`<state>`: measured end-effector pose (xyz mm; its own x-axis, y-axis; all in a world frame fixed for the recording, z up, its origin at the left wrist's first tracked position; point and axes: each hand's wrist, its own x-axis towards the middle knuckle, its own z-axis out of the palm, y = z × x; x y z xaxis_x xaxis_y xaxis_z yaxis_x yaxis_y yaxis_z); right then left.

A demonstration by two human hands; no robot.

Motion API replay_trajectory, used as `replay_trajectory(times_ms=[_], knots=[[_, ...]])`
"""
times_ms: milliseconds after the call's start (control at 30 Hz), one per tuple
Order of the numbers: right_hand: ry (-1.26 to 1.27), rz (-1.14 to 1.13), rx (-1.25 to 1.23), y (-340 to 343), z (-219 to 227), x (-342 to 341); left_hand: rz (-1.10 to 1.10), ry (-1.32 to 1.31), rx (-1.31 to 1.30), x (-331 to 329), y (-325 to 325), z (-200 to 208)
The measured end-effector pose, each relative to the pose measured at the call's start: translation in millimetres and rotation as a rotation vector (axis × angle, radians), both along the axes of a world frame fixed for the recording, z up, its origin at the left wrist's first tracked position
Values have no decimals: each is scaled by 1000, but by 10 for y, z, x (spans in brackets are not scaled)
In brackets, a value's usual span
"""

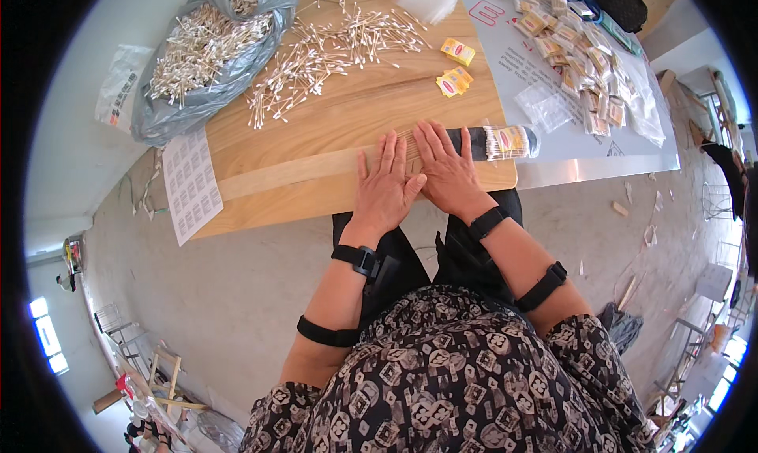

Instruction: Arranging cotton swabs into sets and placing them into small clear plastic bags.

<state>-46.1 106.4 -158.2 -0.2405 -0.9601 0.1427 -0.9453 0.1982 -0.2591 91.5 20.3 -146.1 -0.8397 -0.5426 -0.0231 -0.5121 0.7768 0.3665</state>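
My left hand (384, 182) lies palm down near the front edge of the wooden board (268, 165), its fingers stretched out. Beside it, my right hand (452, 171) is also flat with fingers extended. Thin brown sticks (411, 147) lie side by side under and between my fingers; their ends are hidden. From under my right fingers a dark strip (476, 144) runs to the right. At its end a packet of cotton swabs (506, 142) with a yellow label sits in a clear bag.
Loose cotton swabs (304, 74) spread beyond my hands, beside a grey plastic bag (154, 110) full of more. Yellow cards (455, 82) lie at right. Several filled packets (588, 66) pile on the grey sheet (505, 58). A printed label sheet (189, 185) overhangs the left edge.
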Motion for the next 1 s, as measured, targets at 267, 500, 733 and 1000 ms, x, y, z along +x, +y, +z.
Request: replay_trajectory(times_ms=[267,500,733,1000], knots=[[-29,-18,-22,6,-21,34,18,5,-78,-8,41,-26],[-35,-45,-22,62,-54,63,-92,-11,-103,17,-85,-36],[-119,-6,-18,112,40,-80,-81,-49,-72,-13,-39,4],[24,-256,-111,711,190,-842,-116,-58,-106,-243,135,15]])
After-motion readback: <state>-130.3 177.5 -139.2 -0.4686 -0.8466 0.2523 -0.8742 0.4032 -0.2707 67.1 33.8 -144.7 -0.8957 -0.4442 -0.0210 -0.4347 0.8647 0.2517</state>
